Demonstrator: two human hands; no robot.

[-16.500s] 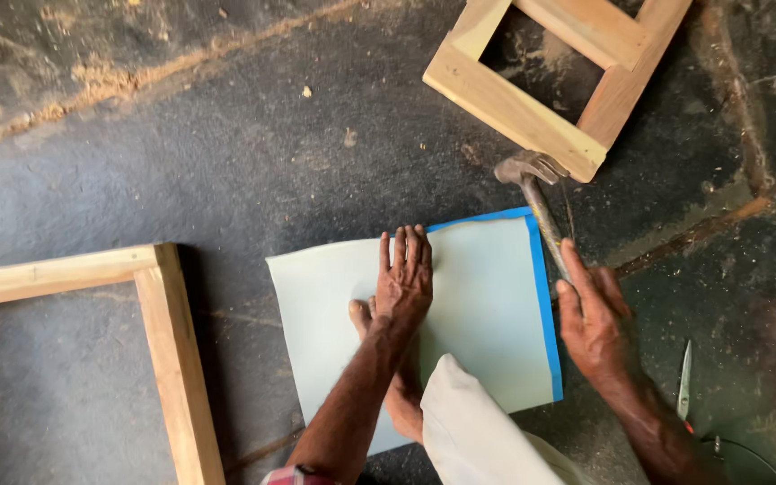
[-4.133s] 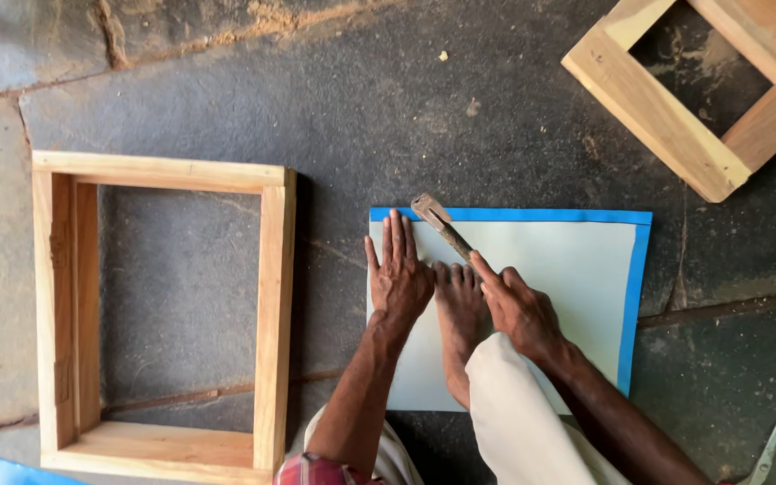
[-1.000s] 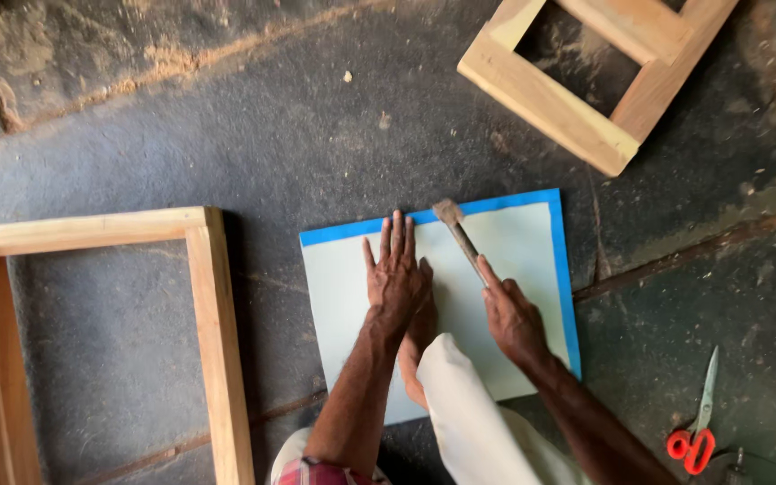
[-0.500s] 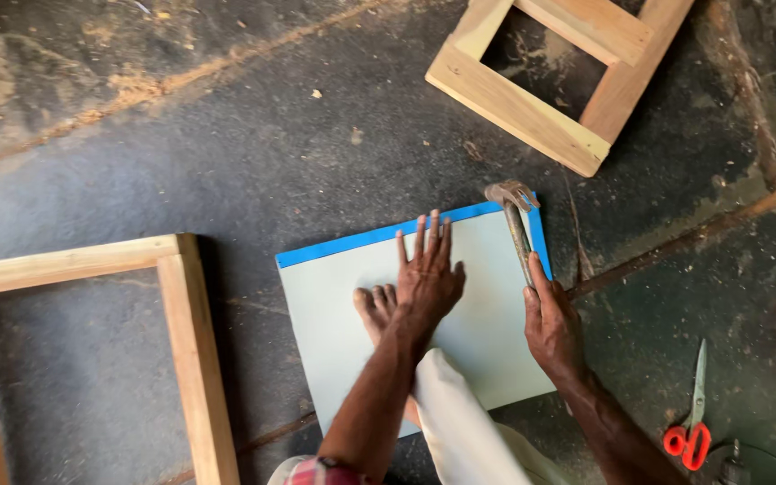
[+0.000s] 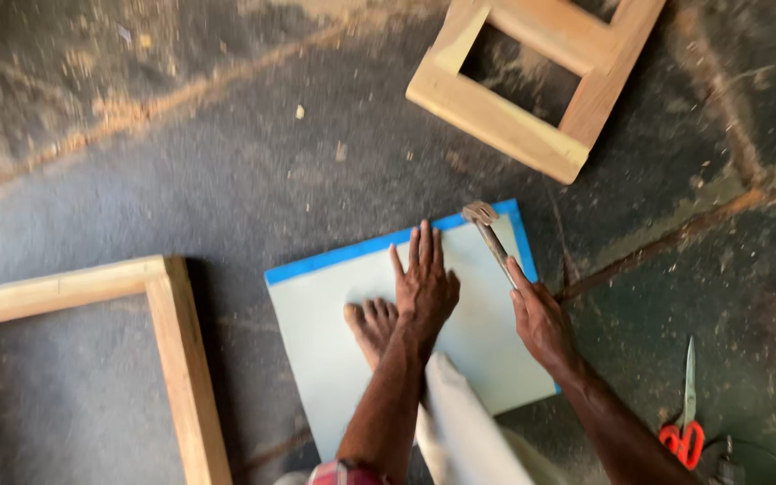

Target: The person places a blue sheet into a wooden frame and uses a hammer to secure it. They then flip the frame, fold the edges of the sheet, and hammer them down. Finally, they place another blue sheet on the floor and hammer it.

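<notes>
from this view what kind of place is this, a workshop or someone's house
Most likely a small carpentry or frame-making workshop, with the work done on a bare stone floor. Unfinished wooden frames lie about, sawdust is scattered on the slabs, and the right hand holds a metal tool against a pale sheet.

- My left hand (image 5: pixel 424 287) is bare, with no glove or ring that I can see on the fingers.
- My right hand (image 5: pixel 541 319) is bare too, and so is the wrist behind its fingers.
- Both forearms are uncovered back from the fingers.
- A red checked sleeve edge (image 5: pixel 348 473) shows far behind my left fingers.
- An off-white cloth garment (image 5: pixel 460 422) covers my leg, between the two forearms.
- My foot (image 5: pixel 372 325) is bare, just beside my left fingers.
</notes>
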